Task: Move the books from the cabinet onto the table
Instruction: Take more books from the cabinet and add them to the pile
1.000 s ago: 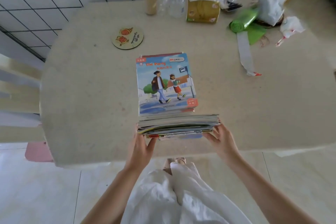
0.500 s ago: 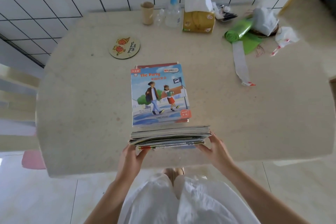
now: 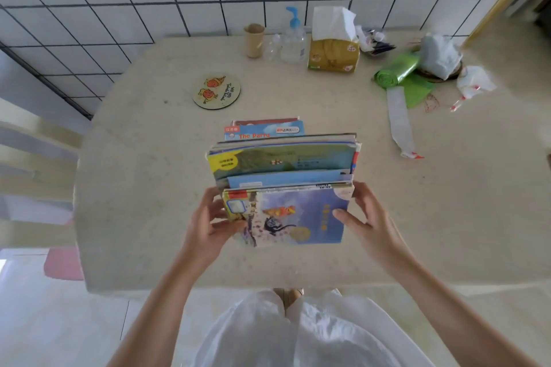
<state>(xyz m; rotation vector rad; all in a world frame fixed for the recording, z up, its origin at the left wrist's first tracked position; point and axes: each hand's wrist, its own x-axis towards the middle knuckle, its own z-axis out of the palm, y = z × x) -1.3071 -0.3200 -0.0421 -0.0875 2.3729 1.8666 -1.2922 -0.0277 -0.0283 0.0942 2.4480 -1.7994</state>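
Observation:
A stack of thin picture books stands tipped up on edge in the middle of the beige table, its covers fanned towards me. The nearest cover is purple-blue with a cartoon animal. Behind it show a green-blue cover and the top strip of the book titled "The Party". My left hand grips the stack's left edge, thumb on the front cover. My right hand grips the right edge, thumb across the front cover. No cabinet is in view.
A round coaster lies behind the books. Along the tiled wall stand a cardboard tube, a pump bottle and a tissue box. A green bag roll and crumpled plastic lie at the back right. A pink stool stands left.
The stack lay flat with "The Party" on top; both hands have tipped it up on edge, so lower covers now face me. My view has shifted closer over the table.

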